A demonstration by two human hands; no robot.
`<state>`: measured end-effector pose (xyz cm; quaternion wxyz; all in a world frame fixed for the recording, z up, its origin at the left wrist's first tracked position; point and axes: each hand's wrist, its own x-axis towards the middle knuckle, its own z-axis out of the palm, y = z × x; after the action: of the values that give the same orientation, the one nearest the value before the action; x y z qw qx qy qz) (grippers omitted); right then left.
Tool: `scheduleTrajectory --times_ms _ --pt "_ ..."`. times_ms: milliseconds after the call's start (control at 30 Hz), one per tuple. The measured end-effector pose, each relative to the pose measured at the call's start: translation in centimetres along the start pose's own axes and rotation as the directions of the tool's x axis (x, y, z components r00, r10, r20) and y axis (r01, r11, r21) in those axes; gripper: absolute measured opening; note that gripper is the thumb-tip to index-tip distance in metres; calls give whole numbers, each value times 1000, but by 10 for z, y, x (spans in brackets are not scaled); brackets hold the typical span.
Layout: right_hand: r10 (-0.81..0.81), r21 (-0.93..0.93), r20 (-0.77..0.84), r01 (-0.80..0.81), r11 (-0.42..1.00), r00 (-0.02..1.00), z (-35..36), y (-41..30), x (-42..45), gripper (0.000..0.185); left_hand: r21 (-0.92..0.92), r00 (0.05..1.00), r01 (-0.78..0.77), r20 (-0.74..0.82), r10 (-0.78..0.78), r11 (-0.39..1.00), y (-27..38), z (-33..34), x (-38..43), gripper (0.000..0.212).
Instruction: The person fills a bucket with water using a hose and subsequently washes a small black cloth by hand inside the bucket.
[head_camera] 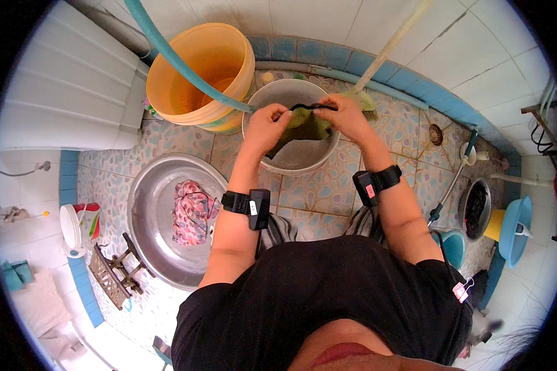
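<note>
Both my hands hold up a dark olive-green piece of cloth [308,130] with a black edge, perhaps a garment's band. My left hand [268,127] pinches the band at its left side. At the other side, my right hand [346,117] grips the same band between thumb and fingers. The cloth hangs over a round, light-grey bucket [299,161] on the floor, and its lower part reaches down toward the inside. A teal hose [181,69] comes down from the upper left and ends near my left hand; its end is hidden.
A large yellow-orange bucket [199,41] stands behind the hose. To my left, a wide metal basin [153,185] holds a pink patterned cloth [192,213], beside a small stool [116,278]. A broom [392,44] leans on the wall. At right are a floor drain [435,134] and a blue basin [515,232].
</note>
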<state>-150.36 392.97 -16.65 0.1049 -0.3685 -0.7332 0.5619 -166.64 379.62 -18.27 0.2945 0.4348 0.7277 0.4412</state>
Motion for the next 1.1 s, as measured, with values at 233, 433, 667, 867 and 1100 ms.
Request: scheduleTrajectory --times_ms 233,433,667,867,1100 --pt "-174 -153 211 208 966 962 15 -10 -7 27 -399 969 48 240 53 916 -3 11 -4 16" --pt "-41 -75 198 56 996 979 17 -12 -6 23 124 994 -21 105 8 992 -13 -2 -7 12" --pt "-265 -171 179 295 940 948 56 -6 -15 39 -235 977 89 208 -39 968 7 8 -9 16" --pt "-344 -336 113 361 870 932 52 -15 23 36 -245 919 -96 -394 -9 965 -6 -21 7 19" --pt "-157 -641 180 237 730 971 75 -11 85 31 -765 862 -138 -406 -304 629 14 -74 -11 12"
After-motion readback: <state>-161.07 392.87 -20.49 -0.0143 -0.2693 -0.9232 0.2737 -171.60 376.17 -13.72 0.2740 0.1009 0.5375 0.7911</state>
